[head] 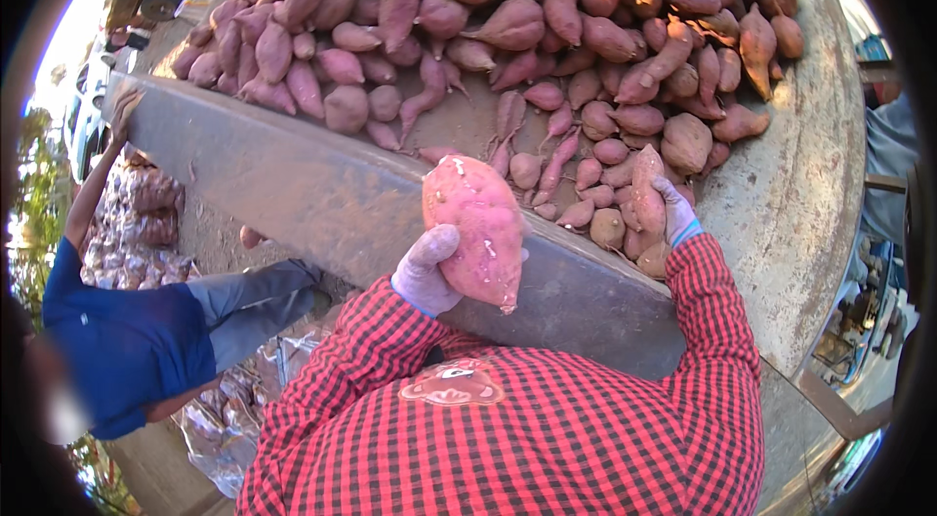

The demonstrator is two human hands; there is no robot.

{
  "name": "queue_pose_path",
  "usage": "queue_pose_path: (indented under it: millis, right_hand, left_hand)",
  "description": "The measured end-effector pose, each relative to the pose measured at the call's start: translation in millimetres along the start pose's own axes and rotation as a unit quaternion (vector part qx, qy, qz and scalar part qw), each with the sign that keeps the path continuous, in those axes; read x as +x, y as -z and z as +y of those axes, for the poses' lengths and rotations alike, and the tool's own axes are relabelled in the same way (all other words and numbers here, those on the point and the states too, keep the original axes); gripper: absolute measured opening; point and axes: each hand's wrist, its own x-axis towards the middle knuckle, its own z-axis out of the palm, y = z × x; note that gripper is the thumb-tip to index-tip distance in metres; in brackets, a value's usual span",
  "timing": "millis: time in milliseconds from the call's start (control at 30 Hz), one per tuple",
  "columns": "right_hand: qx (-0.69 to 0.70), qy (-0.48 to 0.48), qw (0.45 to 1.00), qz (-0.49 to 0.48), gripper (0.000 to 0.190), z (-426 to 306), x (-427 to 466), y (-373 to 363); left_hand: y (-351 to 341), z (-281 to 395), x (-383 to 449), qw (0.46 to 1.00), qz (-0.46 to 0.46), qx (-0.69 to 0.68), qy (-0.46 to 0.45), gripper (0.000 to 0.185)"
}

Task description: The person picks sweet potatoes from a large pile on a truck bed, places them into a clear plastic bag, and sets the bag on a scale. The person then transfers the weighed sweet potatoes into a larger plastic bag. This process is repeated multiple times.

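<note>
A large pink-skinned sweet potato (476,227) is gripped in my gloved left hand (432,268), raised over the metal side panel (585,289) in front of my body. Its thick middle hides most of my left fingers. To the right, my gloved right hand (675,210) has hold of a longer sweet potato (647,186), whose lower end is among small ones at the near edge of the pile. Beyond both hands, a heap of sweet potatoes (512,22) of mixed sizes covers much of the metal bed.
At the left a person in a blue shirt (135,351) rests a hand on the panel's far end. Filled plastic bags (227,428) stand on the ground around that person. A worn metal wall (812,172) bounds the bed at right. A wheel (162,4) shows at upper left.
</note>
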Motion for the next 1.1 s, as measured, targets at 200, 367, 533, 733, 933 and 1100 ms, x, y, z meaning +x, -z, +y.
queue_pose_path:
  millis: [200, 367, 533, 733, 933, 1100]
  right_hand:
    - [0.052, 0.057, 0.957, -0.28, 0.073, 36, -85, -246]
    - [-0.014, 0.081, 0.945, -0.316, 0.07, 116, -105, -379]
    - [-0.129, -0.042, 0.943, -0.305, 0.074, 209, -106, -455]
    - [-0.458, -0.072, 0.788, -0.405, 0.069, 338, -121, -509]
    - [-0.606, -0.193, 0.609, -0.474, 0.079, 401, -118, -509]
    - [-0.634, -0.177, 0.619, -0.429, 0.071, 396, -92, -489]
  left_hand:
    - [16, 17, -46, 0.992, -0.077, -0.076, -0.058, 0.098]
    - [48, 43, -134, 0.972, -0.114, -0.089, -0.183, 0.091]
    - [114, 28, -237, 0.939, -0.068, -0.162, -0.297, 0.079]
    - [201, -50, -347, 0.808, -0.003, -0.332, -0.487, 0.076]
    - [296, -141, -436, 0.72, 0.296, -0.318, -0.541, 0.104]
    - [400, -150, -484, 0.776, 0.564, -0.174, -0.222, 0.096]
